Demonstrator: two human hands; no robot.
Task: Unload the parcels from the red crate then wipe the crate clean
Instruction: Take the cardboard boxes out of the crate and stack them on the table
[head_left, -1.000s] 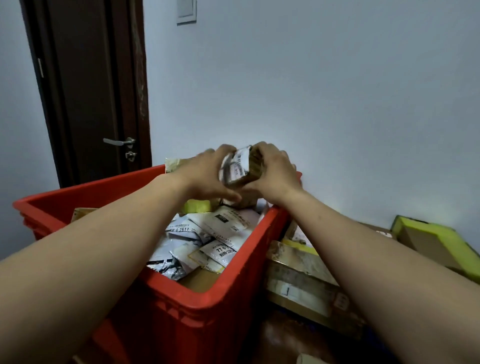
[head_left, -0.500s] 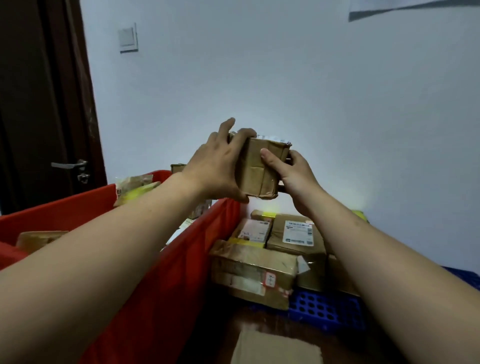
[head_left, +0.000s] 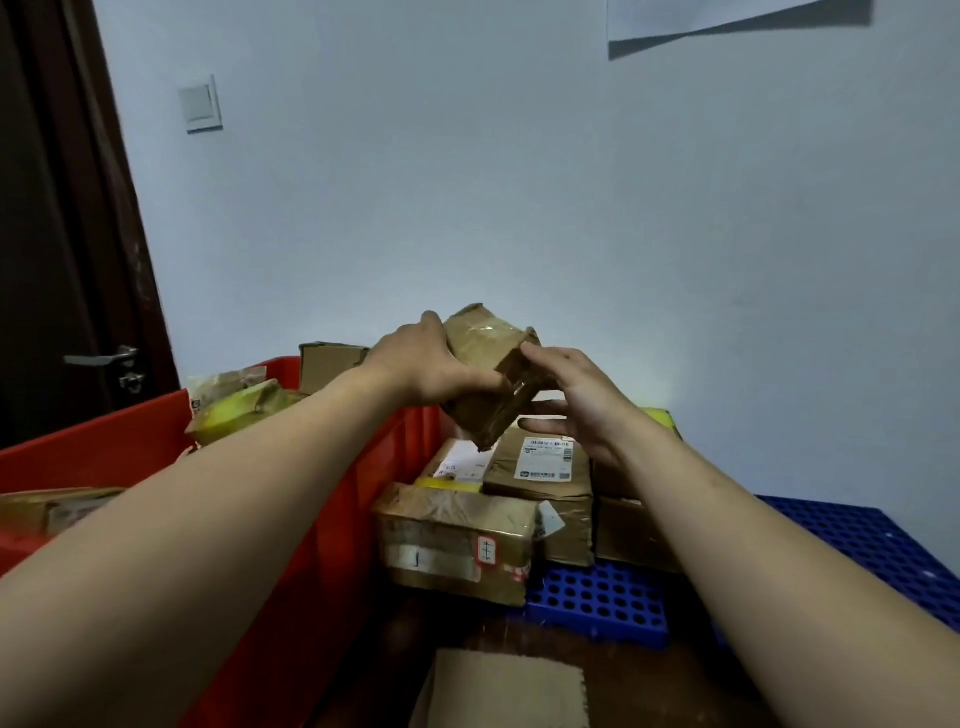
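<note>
While the parcel is in the air: the small brown parcel (head_left: 491, 382) is tilted, one corner down, above the stacked boxes (head_left: 519, 499) beside the red crate (head_left: 363, 499).
Left hand (head_left: 434, 371): thumb and fingers clamp the parcel's left side.
Right hand (head_left: 579, 402): fingers spread, only the tips touch the parcel's right edge.
Advice: I would turn it flat, then lower it on a level box top, not on an edge.
Material: wrinkled cardboard under glossy tape, probably slippery.
Crate: smooth plastic, more parcels (head_left: 244, 405) inside.
Pallet: blue plastic grid (head_left: 597, 597) with round holes.
</note>
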